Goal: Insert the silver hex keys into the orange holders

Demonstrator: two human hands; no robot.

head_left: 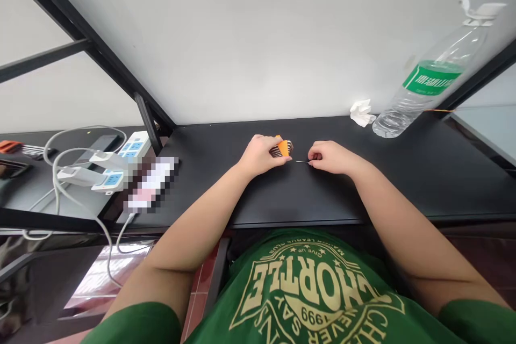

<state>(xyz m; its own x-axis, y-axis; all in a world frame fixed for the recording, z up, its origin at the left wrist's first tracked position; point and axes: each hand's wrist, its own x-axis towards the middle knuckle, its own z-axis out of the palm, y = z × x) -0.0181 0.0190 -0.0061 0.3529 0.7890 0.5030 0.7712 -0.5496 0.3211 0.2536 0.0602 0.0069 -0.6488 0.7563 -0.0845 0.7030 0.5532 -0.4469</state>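
My left hand [264, 156] is closed around an orange holder [284, 147] with several metal hex keys in it, their bent ends showing on its right side. A short gap to the right, my right hand [332, 157] pinches a small, thin hex key [302, 161], whose straight end points left toward the holder. Its other end is hidden by my fingers. Both hands are over the middle of the black desk [298, 199].
A large clear bottle [397, 113] with a green label and a crumpled tissue [362, 112] stand at the back right. On the left lie a pixelated phone [153, 185] on a cable, a white power strip [135, 145] with chargers, and a dark phone [104, 145]. A black metal frame [105, 64] rises there.
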